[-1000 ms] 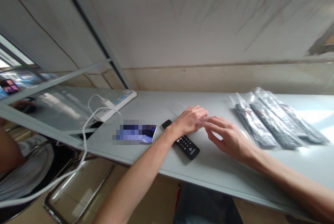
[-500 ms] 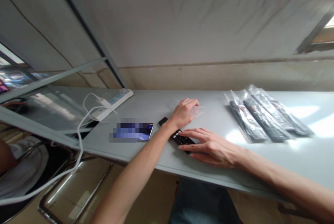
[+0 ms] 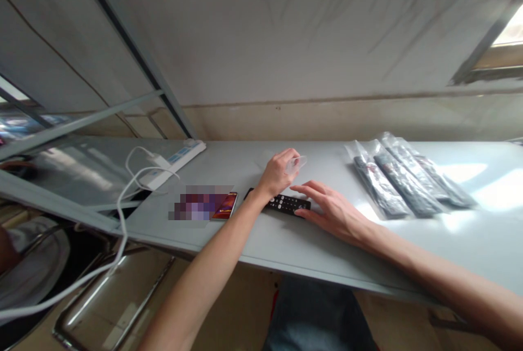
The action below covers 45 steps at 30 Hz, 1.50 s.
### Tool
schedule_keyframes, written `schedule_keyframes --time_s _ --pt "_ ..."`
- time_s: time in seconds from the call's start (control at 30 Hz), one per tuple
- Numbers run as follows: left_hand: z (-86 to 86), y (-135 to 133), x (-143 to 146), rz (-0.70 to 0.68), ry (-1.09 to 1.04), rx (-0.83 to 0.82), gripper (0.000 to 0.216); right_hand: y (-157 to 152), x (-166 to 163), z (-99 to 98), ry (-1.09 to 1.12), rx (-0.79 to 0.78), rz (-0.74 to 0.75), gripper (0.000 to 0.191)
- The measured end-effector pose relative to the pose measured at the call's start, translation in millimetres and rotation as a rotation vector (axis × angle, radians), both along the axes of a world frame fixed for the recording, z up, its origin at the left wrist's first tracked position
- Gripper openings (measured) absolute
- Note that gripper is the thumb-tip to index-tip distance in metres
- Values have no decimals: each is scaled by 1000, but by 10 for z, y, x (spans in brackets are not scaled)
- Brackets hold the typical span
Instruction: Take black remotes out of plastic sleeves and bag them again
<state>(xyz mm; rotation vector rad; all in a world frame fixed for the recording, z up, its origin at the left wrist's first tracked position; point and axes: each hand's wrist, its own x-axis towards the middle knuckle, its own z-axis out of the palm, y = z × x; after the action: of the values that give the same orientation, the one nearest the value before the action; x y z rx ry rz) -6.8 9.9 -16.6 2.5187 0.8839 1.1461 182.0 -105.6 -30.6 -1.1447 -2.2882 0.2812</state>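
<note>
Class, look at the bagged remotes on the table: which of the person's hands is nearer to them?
Right. The right hand lies just left of the bagged remotes, fingers on the black remote; the left hand, holding a clear bag, is farther left.

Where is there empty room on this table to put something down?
Bare table lies between the power strip and the left hand, which holds a clear bag, and at the far right past the bagged remotes. It is crowded in the middle: phone, remote, right hand.

Left hand point(image 3: 280, 172) pinched shut, right hand point(image 3: 332, 210) flat
</note>
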Motion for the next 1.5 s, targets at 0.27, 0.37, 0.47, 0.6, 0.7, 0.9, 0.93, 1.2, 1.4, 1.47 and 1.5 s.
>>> schedule_keyframes --time_s 0.27,0.37,0.47,0.6,0.7,0.9,0.93,1.2,1.4,1.47,1.5 --pt "37 -24 -2 53 -23 16 12 9 -35 37 12 -163 14 46" --pt "54 -28 -10 72 -15 28 13 -3 -22 85 33 -267 50 45" --pt "77 -26 -25 105 -47 71 11 17 36 111 142 -396 117 47" --pt "89 -18 -40 159 -110 78 10 123 149 150 404 -375 79 41" --pt "65 -8 -41 162 -107 85 11 195 220 219 544 -329 -60 39" --pt "26 -7 -14 174 -63 77 12 319 425 223 896 -122 -442 22" --pt "29 -10 -9 179 -63 77 11 348 469 198 945 -98 -493 20" --pt "-27 62 -25 226 -64 66 21 519 726 57 1128 -108 -663 24" --pt "-92 94 -28 197 7 32 26 526 721 19 1151 -157 -658 18" --pt "-98 90 -29 186 32 20 28 528 730 -22 1089 -128 -651 18" --pt "-100 88 -30 179 43 17 28 532 751 -50 1040 -97 -642 20"
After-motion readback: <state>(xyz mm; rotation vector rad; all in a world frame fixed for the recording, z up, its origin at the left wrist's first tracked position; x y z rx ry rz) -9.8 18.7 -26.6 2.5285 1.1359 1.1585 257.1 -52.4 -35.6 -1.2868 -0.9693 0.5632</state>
